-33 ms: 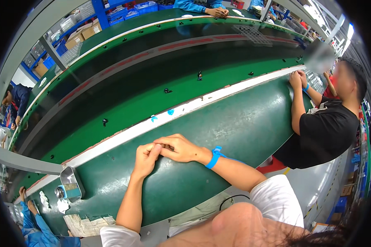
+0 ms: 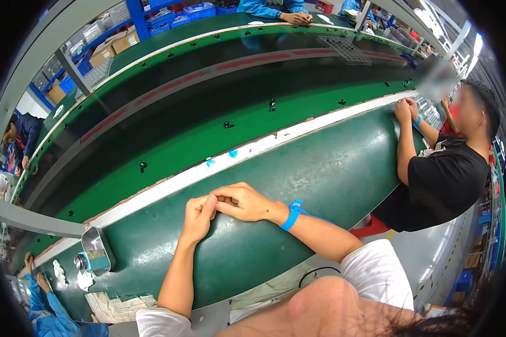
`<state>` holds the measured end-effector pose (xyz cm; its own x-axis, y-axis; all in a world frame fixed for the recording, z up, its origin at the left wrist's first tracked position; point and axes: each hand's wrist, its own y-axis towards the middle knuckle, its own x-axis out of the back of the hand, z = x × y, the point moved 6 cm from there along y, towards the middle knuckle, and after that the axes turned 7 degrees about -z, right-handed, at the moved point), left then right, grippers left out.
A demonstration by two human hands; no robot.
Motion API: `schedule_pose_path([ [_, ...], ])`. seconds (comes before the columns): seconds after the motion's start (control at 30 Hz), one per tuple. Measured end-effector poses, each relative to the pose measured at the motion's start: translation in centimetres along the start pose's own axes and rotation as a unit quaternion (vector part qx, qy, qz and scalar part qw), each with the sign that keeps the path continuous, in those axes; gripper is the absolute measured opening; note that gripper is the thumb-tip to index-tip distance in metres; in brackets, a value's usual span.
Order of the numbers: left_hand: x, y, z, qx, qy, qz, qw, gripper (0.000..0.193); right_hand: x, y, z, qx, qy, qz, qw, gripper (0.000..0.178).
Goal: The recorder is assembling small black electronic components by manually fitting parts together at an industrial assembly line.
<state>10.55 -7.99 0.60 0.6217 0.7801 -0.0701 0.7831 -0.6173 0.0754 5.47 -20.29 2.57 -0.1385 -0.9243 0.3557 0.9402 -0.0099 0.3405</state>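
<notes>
Over the green worktop [image 2: 264, 236], my left hand [image 2: 198, 218] and my right hand [image 2: 245, 203] meet at the fingertips. Both are closed, thumbs and fingers pinched together. Whatever lies between them, if anything, is hidden or too small to make out. A blue wrist strap [image 2: 291, 217] with a thin blue cord circles my right wrist. Beyond the white ledge [image 2: 168, 182], small black parts rest on the green belt, among them one black part [image 2: 143, 167] to the left and another black part [image 2: 229, 124] farther up.
A metal tray [image 2: 98, 247] stands at the left of the worktop, beside crumpled white tissue [image 2: 85, 279] and a worn paper sheet [image 2: 112, 308]. At the right sits a co-worker in a black shirt [image 2: 447, 180]. Other people work across the belt and at lower left. A grey frame post [image 2: 34, 219] crosses the left side.
My left thumb and fingertips have shifted very slightly to the left against my right hand. Otherwise my hands and arms stay in place.
</notes>
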Motion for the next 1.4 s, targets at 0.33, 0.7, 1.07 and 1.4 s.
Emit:
schedule_pose_path([
  [0.33, 0.3, 0.5, 0.4, -0.014, 0.04, 0.032, 0.999, 0.053, 14.1, 4.1, -5.0, 0.074, -0.387, -0.352, 0.849, 0.059],
  [0.7, 0.2, 0.3, 0.0, -0.039, 0.08, 0.027, 0.996, 0.053, 16.9, 7.0, -11.0, -0.119, -0.453, -0.328, 0.82, 0.078],
  [1.07, 0.3, 0.3, 0.0, -0.037, 0.071, 0.006, 0.997, 0.049, 15.4, 8.4, -10.1, -0.066, -0.529, -0.305, 0.789, 0.027],
  [1.4, 0.1, -0.9, -4.4, -0.301, 0.251, -0.107, 0.914, 0.037, 3.7, 2.6, -5.7, -0.123, 0.168, -0.21, 0.955, 0.022],
])
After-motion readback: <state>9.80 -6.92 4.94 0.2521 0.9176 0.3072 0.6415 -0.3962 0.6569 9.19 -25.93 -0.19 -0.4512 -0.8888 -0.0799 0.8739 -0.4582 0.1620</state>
